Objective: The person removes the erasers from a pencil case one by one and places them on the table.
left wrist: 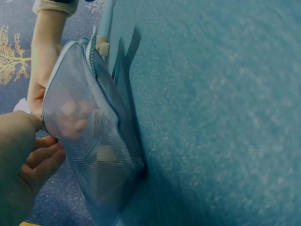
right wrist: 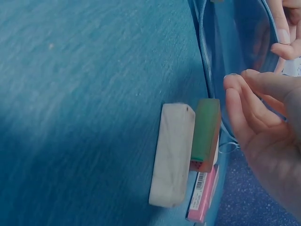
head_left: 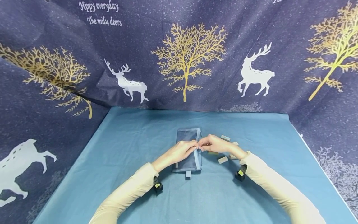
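A blue mesh zip pouch (head_left: 188, 163) lies on the cloth with its zipped side unfastened, its mouth parted in the right wrist view. My left hand (head_left: 183, 151) pinches the pouch's edge between thumb and fingers, lifting that side. At the mouth is my right hand (head_left: 214, 144), fingers bent loosely toward the thumb and nothing visible between them. Through the mesh (left wrist: 89, 141) a pale yellowish shape shows dimly. Beside the pouch, under the right hand, lie a white block (right wrist: 172, 155), a green-and-brown block (right wrist: 206, 134) and a pink box-shaped piece with a barcode (right wrist: 202, 194).
More small pale blocks, one of them a white block (head_left: 225, 137), lie right of the pouch, partly hidden by the right wrist. A fabric tab (head_left: 188, 175) sticks out at the pouch's near end. Behind the blue cloth (head_left: 134, 140) hangs a dark printed curtain (head_left: 165, 93).
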Tool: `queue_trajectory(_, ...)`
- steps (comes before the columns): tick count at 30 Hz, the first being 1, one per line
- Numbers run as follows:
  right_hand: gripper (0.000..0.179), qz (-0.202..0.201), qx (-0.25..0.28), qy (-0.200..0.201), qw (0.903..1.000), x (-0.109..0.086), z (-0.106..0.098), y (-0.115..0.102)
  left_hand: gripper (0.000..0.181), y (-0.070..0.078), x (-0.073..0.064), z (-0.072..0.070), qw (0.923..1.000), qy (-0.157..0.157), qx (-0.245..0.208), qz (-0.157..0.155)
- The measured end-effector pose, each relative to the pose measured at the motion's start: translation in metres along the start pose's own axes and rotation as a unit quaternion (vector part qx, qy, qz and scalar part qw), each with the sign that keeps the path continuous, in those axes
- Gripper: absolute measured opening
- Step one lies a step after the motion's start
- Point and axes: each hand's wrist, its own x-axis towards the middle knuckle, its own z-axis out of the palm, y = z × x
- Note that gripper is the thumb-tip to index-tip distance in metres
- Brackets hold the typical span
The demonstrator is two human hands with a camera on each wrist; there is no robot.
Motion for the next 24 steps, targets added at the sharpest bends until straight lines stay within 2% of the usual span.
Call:
queue_trajectory(10,0.013,0.005,0.035,-0.023,0.9991,0.0034,0.0037,0.0,0.018,-0.0004,0.0001,-0.0008,0.9999,0.001,-0.011,-0.002)
queue_trajectory(16,0.019,-0.003,0.066,-0.043,0.9969,0.0043,0.0049,-0.0005,0.02,-0.0013,0.0,-0.0018,1.0,0.002,-0.002,-0.004)
queue_trajectory(24,0.021,0.021,0.115,-0.06,0.9913,0.0067,0.0094,-0.0005,0.02,-0.002,-0.0001,-0.0024,0.9999,0.012,0.001,0.003)
